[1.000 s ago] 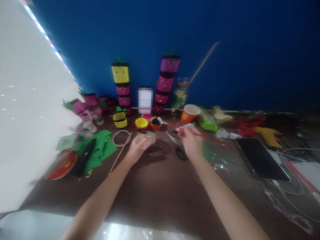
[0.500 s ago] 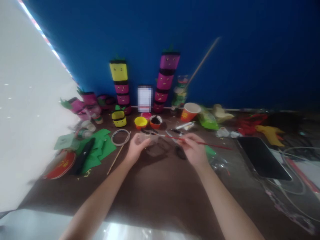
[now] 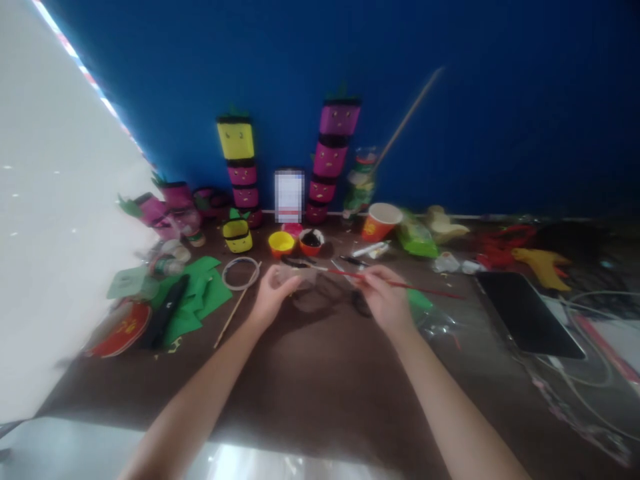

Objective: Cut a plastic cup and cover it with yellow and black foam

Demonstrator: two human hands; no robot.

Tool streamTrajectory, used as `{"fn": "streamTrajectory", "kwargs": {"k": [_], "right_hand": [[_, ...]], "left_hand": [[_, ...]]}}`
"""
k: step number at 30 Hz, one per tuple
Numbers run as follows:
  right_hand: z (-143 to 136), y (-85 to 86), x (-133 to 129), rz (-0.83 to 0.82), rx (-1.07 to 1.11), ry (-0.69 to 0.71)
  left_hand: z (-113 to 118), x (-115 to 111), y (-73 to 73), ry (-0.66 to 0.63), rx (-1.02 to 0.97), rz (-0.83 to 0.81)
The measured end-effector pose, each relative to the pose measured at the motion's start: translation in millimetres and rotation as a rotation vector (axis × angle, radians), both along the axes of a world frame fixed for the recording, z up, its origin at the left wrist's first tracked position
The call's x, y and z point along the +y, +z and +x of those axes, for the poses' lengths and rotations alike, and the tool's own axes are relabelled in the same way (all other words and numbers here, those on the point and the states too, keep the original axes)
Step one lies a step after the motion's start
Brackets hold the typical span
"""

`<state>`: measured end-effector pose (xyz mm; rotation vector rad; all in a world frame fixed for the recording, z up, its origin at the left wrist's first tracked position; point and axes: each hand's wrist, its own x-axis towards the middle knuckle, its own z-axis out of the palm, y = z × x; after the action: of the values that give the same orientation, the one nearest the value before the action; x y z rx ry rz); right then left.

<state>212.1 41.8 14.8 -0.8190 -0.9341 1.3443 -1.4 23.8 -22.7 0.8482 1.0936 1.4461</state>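
Observation:
My left hand [image 3: 275, 291] is closed on a small clear plastic piece [image 3: 305, 275] over the middle of the brown table [image 3: 320, 393]. A thin red-handled brush [image 3: 400, 284] is pinched in my right hand [image 3: 385, 297], its tip end pointing left and meeting the clear piece. Just beyond my hands stand a yellow paint cup [image 3: 281, 244] and an orange cup with dark paint [image 3: 311, 242]. To the left of my left hand lie a tape ring [image 3: 241, 274] and a thin wooden stick [image 3: 231, 317].
Two stacked towers of painted boxes [image 3: 243, 175] [image 3: 329, 159] stand by the blue wall. Green sheets [image 3: 210, 300] and a black tool [image 3: 169, 310] lie left. On the right are a paper cup [image 3: 381, 223], a yellow glue gun [image 3: 543, 267] and a black tablet [image 3: 527, 313].
Both hands hold nearly the same place and the same things. The view has shifted very slightly.

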Motion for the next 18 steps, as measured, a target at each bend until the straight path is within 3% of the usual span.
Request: {"fn": "streamTrajectory", "kwargs": {"k": [10,18], "right_hand": [[18.8,-4.4,11.9,0.005,0.03,-0.089],[-4.1,8.0,-6.4,-0.016,-0.012,0.005]], "left_hand": [[-1.6,2.3,0.4,0.027,-0.04,0.008],[-0.3,-0.7,-0.7,0.026,0.054,0.022]]}}
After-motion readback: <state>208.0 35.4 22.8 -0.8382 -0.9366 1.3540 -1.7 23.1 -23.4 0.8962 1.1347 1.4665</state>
